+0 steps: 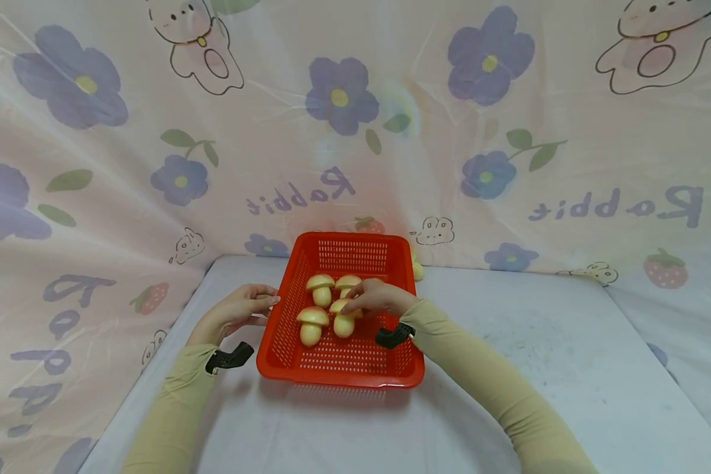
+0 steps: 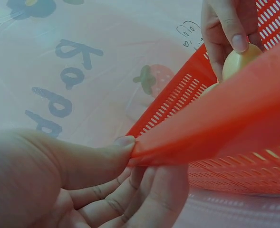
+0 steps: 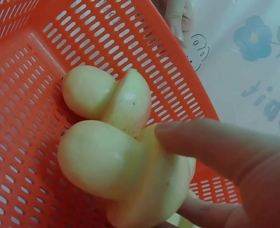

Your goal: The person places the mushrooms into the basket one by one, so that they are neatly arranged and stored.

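A red perforated plastic basket [image 1: 340, 378] stands on the white-covered table. Several pale yellow toy mushrooms [image 1: 312, 326] with reddish-tinged caps lie inside it. My left hand [image 1: 239, 311] pinches the basket's left rim, thumb [image 2: 106, 159] above and fingers below, as the left wrist view shows. Reaching into the basket, my right hand [image 1: 385, 297] grips one mushroom [image 3: 104, 161] by its cap, thumb on one side and fingers on the other. Beside that one, another mushroom [image 3: 130, 102] rests near the basket wall. Part of the far mushrooms is hidden behind my right hand.
A small yellowish thing [image 1: 418, 270] shows behind the basket's right side, mostly hidden. A printed cloth [image 1: 403, 164] with flowers and rabbits hangs behind and to the left. White tabletop [image 1: 527, 342] extends to the right. Black straps [image 1: 230, 359] sit on both wrists.
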`<act>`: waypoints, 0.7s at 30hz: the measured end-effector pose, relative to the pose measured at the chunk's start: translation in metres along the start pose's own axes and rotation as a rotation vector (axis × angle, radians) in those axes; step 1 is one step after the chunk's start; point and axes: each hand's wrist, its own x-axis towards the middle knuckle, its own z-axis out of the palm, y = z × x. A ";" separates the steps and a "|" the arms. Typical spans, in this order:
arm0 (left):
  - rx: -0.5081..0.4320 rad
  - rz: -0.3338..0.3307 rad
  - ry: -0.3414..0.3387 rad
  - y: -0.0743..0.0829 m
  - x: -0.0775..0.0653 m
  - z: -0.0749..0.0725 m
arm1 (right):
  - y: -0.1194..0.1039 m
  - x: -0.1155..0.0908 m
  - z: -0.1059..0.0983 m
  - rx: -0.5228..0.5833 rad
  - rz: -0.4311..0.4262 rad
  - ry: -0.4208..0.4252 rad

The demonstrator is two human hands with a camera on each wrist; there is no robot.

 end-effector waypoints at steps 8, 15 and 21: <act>0.005 -0.018 0.022 0.000 0.001 0.001 | 0.001 0.000 0.000 -0.045 -0.007 -0.001; 0.017 -0.014 0.016 -0.002 0.002 -0.001 | 0.003 0.002 0.001 -0.064 -0.018 -0.009; 0.013 -0.019 0.018 -0.001 0.002 -0.001 | 0.003 0.002 0.003 -0.089 -0.019 -0.002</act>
